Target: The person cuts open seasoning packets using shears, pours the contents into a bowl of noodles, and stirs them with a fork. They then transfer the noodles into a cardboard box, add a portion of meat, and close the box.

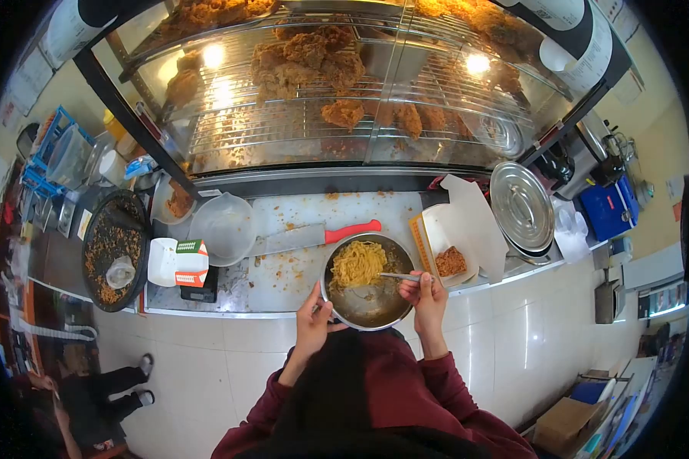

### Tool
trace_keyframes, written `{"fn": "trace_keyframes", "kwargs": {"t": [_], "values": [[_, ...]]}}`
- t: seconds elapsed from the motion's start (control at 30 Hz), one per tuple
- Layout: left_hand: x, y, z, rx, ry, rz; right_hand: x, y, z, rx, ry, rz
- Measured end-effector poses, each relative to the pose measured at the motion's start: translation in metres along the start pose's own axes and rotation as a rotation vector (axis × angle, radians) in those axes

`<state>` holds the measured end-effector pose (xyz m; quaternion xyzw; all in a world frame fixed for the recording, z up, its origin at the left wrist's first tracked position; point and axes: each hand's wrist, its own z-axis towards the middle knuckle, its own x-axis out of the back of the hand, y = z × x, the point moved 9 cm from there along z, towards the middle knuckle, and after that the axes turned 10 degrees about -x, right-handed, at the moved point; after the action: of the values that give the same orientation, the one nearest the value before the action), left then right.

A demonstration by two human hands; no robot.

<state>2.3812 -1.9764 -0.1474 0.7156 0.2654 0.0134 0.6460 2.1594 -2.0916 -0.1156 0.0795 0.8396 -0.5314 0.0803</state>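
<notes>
A round metal bowl (367,312) with yellow noodles (358,264) inside sits at the counter's front edge. My left hand (312,320) is closed on the bowl's left rim. With my right hand (427,298) I grip a metal utensil (396,276), whose far end reaches the noodles; its tip is hard to make out. Behind the bowl lies a large knife with a red handle (353,231). An open paper box (436,229) stands just right of the bowl, with a browned piece of food (450,262) in it.
Fried chicken (306,61) fills a glass display case behind the counter (275,294). To the left are a clear bowl (223,229), a small carton (177,262) and a black pan (113,252) of crumbs. Round metal lids (522,206) stand right. Another person (99,405) is at lower left.
</notes>
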Motion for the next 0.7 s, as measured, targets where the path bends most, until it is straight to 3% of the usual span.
{"fn": "trace_keyframes", "kwargs": {"t": [0.03,0.13,0.23,0.37,0.57,0.7], "values": [[0.002,0.0,0.002,0.017,-0.001,-0.025,-0.002,-0.008,0.0,0.008,-0.032,-0.041],[0.01,-0.001,0.005,0.051,0.009,-0.071,-0.038,-0.078,-0.034,0.52,-0.175,-0.814],[0.011,0.001,0.005,0.063,-0.002,-0.063,-0.056,-0.137,-0.076,0.851,-0.071,-1.083],[0.011,0.0,0.006,0.078,0.009,-0.074,-0.04,-0.134,-0.064,0.743,0.072,-0.884],[-0.021,0.013,0.001,-0.005,-0.065,-0.051,0.001,0.02,0.016,-0.035,0.066,-0.106],[-0.029,0.024,0.0,-0.016,-0.088,-0.038,0.001,0.015,0.019,-0.167,0.037,0.013]]}}
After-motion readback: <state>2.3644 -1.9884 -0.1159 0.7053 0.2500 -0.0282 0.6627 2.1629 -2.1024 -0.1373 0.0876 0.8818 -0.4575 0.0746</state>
